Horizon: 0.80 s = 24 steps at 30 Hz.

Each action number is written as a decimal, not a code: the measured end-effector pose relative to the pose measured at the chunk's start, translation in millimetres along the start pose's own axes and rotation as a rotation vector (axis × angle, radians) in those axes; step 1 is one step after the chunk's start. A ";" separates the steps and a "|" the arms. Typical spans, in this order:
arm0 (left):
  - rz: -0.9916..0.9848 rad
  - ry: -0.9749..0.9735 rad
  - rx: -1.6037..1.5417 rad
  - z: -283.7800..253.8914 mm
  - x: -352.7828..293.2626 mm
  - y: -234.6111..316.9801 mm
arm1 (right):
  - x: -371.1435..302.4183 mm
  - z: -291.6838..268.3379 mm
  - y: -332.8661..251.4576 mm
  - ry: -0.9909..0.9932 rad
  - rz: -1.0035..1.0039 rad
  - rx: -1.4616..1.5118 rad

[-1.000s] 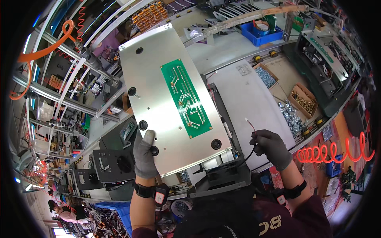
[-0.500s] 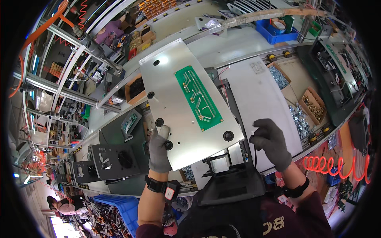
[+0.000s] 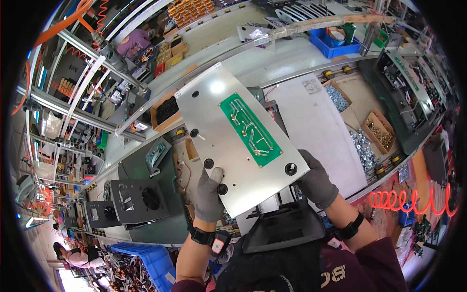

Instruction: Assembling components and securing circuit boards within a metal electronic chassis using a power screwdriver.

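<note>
A silver metal plate [image 3: 214, 114], with a green circuit board [image 3: 250, 130] on its face and several black rubber grommets, is held tilted in front of me. My gloved left hand [image 3: 209, 194] grips its near left edge, thumb on top beside a black grommet [image 3: 222, 189]. At the near right corner my gloved right hand [image 3: 318, 184] is closed around the edge, its fingertips hidden beneath. A small white piece shows inside the grommet [image 3: 291, 168] at that corner. Partly under the plate, close to my body, sits a black plastic housing [image 3: 284, 226].
A white board [image 3: 311, 121] lies on the bench to the right, beside boxes of screws [image 3: 379, 130] and loose metal fasteners [image 3: 362, 148]. Black fan panels [image 3: 138, 200] stand at left. A blue crate [image 3: 151, 258] is below them, and an orange coiled hose [image 3: 413, 202] hangs at right.
My right hand has moved left from beside the plate onto its near right corner. The plate and my left hand have shifted slightly right and nearer. White now shows in the corner grommet.
</note>
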<state>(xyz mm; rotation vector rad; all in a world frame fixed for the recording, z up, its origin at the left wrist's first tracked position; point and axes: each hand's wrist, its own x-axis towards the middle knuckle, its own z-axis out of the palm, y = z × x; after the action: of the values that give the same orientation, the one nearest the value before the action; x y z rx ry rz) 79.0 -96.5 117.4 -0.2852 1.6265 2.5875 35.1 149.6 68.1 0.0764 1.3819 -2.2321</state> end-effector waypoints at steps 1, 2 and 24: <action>0.005 -0.005 0.009 2.6 -1.3 -1.6 | 1.1 0.2 1.6 -0.031 -0.125 0.210; 0.014 -0.009 -0.002 2.2 -1.1 -5.6 | 0.7 -5.1 0.5 -0.146 -0.113 0.318; 0.076 -0.029 0.168 8.8 -30.5 -3.4 | -30.9 5.3 -44.4 -0.044 -0.298 -0.197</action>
<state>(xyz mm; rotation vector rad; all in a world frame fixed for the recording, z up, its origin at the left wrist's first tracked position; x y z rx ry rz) 108.3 -86.0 124.0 -0.1778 1.8654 2.4736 43.2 172.8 116.5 -0.2620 1.6717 -2.2999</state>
